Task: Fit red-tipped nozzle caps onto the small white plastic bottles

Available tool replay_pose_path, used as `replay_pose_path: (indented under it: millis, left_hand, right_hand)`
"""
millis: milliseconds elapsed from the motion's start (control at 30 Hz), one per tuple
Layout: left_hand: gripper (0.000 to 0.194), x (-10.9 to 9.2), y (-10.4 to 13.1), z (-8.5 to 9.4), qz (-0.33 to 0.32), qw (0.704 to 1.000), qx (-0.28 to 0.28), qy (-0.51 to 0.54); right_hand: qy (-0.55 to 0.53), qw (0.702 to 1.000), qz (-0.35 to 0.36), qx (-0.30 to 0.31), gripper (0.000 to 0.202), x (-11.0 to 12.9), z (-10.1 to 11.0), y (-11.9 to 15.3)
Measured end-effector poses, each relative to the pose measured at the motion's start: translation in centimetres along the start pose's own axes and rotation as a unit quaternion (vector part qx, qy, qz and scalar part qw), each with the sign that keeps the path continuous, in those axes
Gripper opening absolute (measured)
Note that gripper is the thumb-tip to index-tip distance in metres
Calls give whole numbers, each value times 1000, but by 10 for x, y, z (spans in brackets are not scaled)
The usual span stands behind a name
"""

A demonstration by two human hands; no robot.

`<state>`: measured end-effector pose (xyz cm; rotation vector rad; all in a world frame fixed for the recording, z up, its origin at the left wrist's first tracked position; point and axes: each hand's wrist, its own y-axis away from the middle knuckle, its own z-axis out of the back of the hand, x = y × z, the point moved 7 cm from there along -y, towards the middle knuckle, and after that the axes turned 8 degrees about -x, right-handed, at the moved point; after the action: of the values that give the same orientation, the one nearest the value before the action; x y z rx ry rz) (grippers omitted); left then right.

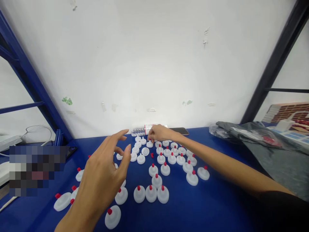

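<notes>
Many white round nozzle lids stand spread over the blue table; most carry a small red cap on the spout, such as the lid (163, 194) at the front. My right hand (159, 132) reaches to the back, its fingers pinching a red cap at the spout of a white nozzle lid (149, 144). Several lids around it have bare spouts, among them the bare lid (141, 159). Loose red caps (152, 155) lie on the table just in front. My left hand (101, 167) hovers over the left lids, thumb and fingers apart, holding nothing.
Against the wall lie a clear plastic bottle (138, 131) and a dark phone (180, 131). Grey bagged material (241, 135) covers the right side of the blue table (205, 209). Blue frame posts (36, 71) rise at both sides. White cables (49, 129) lie at left.
</notes>
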<state>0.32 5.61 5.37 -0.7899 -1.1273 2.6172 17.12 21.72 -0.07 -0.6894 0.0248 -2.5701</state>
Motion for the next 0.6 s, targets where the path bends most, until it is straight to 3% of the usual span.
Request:
replay_pose_path:
  millis: [267,433,533,600]
  left_hand:
    - [38,-2,0,0,-13,1000,-3,-6]
    - [38,0,0,-1,-18,1000,-2,-7]
    - [38,0,0,-1,-24,1000,-4,-6]
    - [37,0,0,-1,-19,1000,-6,-6]
  right_hand:
    - [39,999,27,-18,18,3,1,0]
    - [60,995,45,-72,27,0,7,-4]
    - [71,988,95,-95,32,6,6,-5]
    - [71,984,145,-73,30,13,-1,-4]
